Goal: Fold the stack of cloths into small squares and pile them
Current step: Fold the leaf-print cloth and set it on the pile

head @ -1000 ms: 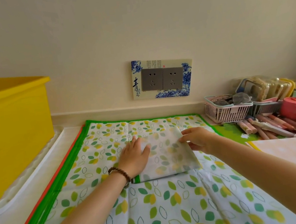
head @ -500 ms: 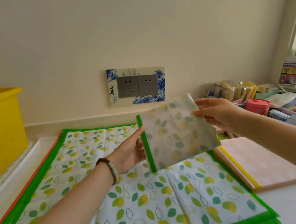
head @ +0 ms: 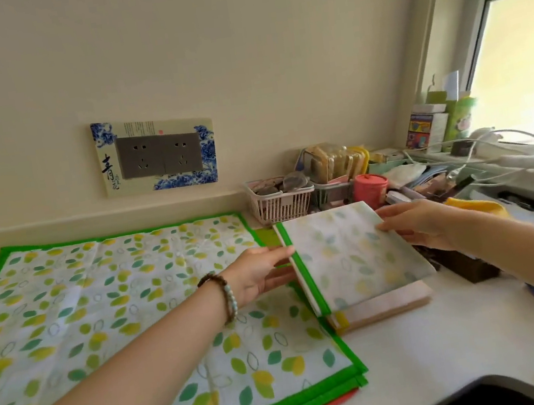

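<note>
Nearest lies the stack of flat cloths [head: 132, 330] on the white counter [head: 448, 355]. The top one is white with green and yellow leaves and a bright green border. A second green edge and an orange edge show beneath it at the near corner.

Just beyond the stack's right edge, both hands hold the folded cloth [head: 357, 258], a small square of the same leaf print. It shows its paler back, with a green border strip running down its left side. The left hand [head: 259, 273], a beaded bracelet [head: 227, 295] at its wrist, pinches that green side between the thumb on top and nearly straight fingers below. The right hand [head: 414, 225] grips the opposite edge, its fingers lying over the top.

The square sits tilted over a pile of folded cloths [head: 388, 307], pale pink with a yellow edge. Whether it rests on the pile cannot be told.

Farther back stand a pink basket [head: 280, 205] and a red cup [head: 370, 187], with a socket plate [head: 157, 152] on the wall.
</note>
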